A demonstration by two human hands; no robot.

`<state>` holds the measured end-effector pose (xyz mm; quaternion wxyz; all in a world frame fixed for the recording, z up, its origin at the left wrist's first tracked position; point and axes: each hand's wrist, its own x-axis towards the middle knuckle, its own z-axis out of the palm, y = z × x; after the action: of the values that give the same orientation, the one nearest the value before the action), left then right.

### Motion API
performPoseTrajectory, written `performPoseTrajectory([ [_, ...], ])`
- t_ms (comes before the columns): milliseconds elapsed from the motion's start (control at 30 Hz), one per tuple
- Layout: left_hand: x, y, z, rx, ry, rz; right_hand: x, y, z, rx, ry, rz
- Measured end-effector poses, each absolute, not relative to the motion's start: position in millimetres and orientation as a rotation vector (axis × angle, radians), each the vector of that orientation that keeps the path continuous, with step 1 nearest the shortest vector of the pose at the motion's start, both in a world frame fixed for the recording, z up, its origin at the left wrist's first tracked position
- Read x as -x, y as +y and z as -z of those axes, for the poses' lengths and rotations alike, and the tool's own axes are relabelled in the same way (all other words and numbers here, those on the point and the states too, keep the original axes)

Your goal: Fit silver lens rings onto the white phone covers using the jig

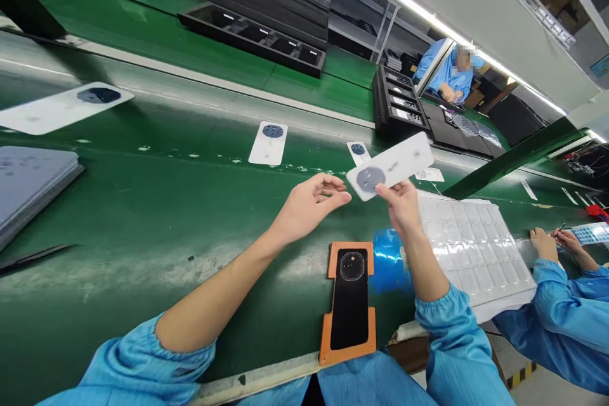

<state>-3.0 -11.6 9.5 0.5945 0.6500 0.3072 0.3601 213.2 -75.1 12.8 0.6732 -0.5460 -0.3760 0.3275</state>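
Observation:
My right hand (403,206) grips a white phone back panel (402,162) with a round grey camera area at its left end, held tilted above the green belt. Just left of the panel, my left hand (318,204) is raised with its fingers curved and apart, and nothing shows in it. Below both hands lies an orange fixture (326,336) with a black phone back panel (351,311) in it, a round camera ring at the top. A shiny blue film piece (391,260) lies beside the fixture, under my right wrist.
More white panels (268,151) lie along the belt. A clear compartment tray (476,247) is to the right, near a co-worker's hands (545,244). Grey sheets (35,184) are stacked at left beside black tweezers (38,257). Black trays (257,38) stand at the back.

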Motion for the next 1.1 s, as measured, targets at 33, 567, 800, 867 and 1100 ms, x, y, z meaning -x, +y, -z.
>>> performPoseTrajectory([
  [33, 7.8, -6.3, -12.7, -1.478, 0.718, -0.842, -227.5, -60.7, -19.7, 1.281, -0.845, -0.693],
  [567, 52.0, 13.2, -41.6, -1.59, 0.825, -1.012, -280.6, 53.0, 23.1, 2.544, -1.103, -0.466],
  [800, 42.1, 15.2, -27.2, -2.059, 0.95, -0.978, -260.6, 44.1, -17.1, 2.423, -1.475, -0.384],
  [867, 33.9, 18.0, -16.4, -2.284, 0.92, -1.048, -243.5, 20.7, -30.1, 2.342, -1.584, -0.342],
  [1100, 2.5, 12.2, 30.1, -2.36, 0.637, -0.78, -198.3, -115.0, -53.5, 1.667, -2.175, -0.026],
])
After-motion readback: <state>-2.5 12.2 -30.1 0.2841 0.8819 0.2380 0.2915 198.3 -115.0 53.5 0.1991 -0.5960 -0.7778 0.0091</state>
